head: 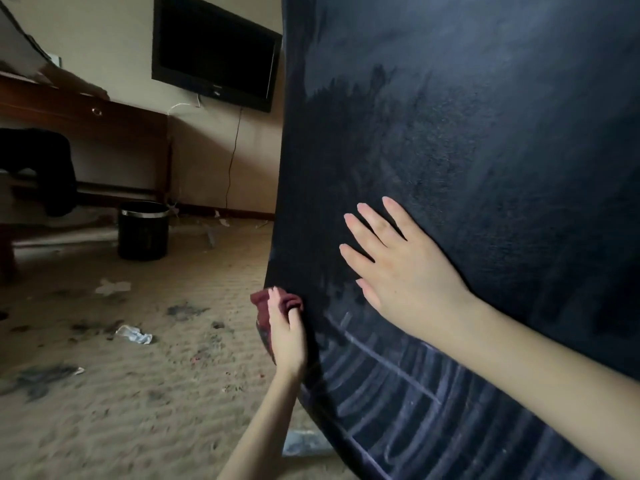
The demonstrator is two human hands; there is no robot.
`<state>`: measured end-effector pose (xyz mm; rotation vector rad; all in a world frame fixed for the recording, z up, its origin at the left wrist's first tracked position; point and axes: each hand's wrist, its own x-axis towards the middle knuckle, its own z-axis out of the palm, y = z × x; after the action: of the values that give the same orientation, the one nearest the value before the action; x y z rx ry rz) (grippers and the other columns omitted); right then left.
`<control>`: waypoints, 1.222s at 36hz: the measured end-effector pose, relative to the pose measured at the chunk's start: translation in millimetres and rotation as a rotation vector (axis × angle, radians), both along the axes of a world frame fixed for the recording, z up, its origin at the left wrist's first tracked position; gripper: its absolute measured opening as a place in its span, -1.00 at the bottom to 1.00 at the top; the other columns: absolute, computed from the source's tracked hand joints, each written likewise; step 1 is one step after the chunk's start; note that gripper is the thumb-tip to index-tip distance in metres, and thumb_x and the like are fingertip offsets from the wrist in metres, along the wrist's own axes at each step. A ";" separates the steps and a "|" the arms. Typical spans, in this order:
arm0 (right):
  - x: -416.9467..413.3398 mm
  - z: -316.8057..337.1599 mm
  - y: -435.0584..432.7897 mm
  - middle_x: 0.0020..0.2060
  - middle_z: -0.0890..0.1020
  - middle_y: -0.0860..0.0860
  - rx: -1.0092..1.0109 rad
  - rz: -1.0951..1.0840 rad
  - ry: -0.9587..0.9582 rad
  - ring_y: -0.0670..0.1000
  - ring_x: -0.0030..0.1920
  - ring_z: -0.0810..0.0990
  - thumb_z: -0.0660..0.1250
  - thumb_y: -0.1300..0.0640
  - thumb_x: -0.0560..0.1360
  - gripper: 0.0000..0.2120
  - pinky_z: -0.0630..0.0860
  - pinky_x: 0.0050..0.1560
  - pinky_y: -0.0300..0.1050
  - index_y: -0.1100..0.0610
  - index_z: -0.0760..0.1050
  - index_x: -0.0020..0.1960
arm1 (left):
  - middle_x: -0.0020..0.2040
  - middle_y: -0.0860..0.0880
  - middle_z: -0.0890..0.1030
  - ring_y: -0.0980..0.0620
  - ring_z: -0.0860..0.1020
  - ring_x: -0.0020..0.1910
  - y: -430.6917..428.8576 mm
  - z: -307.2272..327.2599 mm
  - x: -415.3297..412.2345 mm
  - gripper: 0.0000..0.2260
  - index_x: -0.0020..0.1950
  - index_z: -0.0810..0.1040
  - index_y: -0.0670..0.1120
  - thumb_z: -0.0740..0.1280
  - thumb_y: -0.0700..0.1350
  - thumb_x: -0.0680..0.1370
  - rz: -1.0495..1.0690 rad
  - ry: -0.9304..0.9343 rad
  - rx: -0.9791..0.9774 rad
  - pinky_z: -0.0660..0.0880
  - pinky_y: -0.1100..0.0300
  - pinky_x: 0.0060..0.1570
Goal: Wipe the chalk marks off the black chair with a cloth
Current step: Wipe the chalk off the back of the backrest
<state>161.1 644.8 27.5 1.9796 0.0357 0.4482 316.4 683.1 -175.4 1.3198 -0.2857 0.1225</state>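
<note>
The black chair [485, 116] fills the right half of the head view, its broad dark fabric side close to the camera. Pale chalk marks [398, 403] streak its lower part in curved lines and smears. My left hand [287, 334] grips a dark red cloth [273, 303] at the chair's left edge, low down. My right hand [391, 265] lies flat on the chair's surface with its fingers spread, above the chalk lines and to the right of the cloth.
A stained beige carpet [138, 393] with scraps of paper [133, 334] covers the floor. A black bin [143, 230] stands near a wooden desk [104, 123]. A television [214, 50] hangs on the wall. Dark clothing [45, 168] drapes at the left.
</note>
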 end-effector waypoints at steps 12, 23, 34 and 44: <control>-38.1 -4.6 -24.3 0.43 0.32 0.27 -0.005 0.195 -0.084 0.28 0.45 0.26 0.09 -0.01 0.58 -0.54 0.09 0.45 0.29 0.17 0.43 0.39 | 0.54 0.16 0.09 0.25 0.07 0.50 6.2 -5.3 -33.0 -0.42 0.56 0.04 -0.01 -0.01 0.05 0.53 0.114 -0.264 -0.008 0.03 0.37 0.43; -40.5 -6.1 -29.9 0.46 0.27 0.25 -0.031 0.180 -0.086 0.27 0.47 0.21 0.08 -0.04 0.58 -0.51 0.08 0.46 0.29 0.16 0.38 0.43 | 0.18 -0.13 0.50 -0.11 0.44 0.23 20.6 -33.2 1.0 -0.80 -0.02 0.45 0.13 0.09 -0.12 0.55 0.185 0.164 0.018 0.33 -0.09 0.29; -42.6 -7.8 -31.6 0.46 0.28 0.25 -0.033 0.191 -0.099 0.26 0.48 0.21 0.07 -0.03 0.58 -0.51 0.05 0.47 0.28 0.15 0.37 0.43 | 0.57 0.05 -0.01 0.10 -0.05 0.55 17.2 83.6 -8.9 -0.43 0.54 -0.05 0.01 0.02 -0.06 0.54 0.038 -0.599 0.033 -0.07 0.15 0.51; -37.6 -7.7 -28.7 0.45 0.30 0.25 -0.023 0.208 -0.100 0.27 0.47 0.22 0.17 -0.04 0.56 -0.51 0.04 0.47 0.28 0.15 0.40 0.42 | 0.51 0.02 0.22 0.05 0.21 0.46 25.4 -30.6 4.0 -0.40 0.54 0.13 -0.06 0.00 0.07 0.50 0.095 0.005 0.078 0.20 0.12 0.40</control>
<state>123.5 616.1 19.8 1.9359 0.1842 0.6780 320.5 708.5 -206.1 1.4108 -0.2254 0.1896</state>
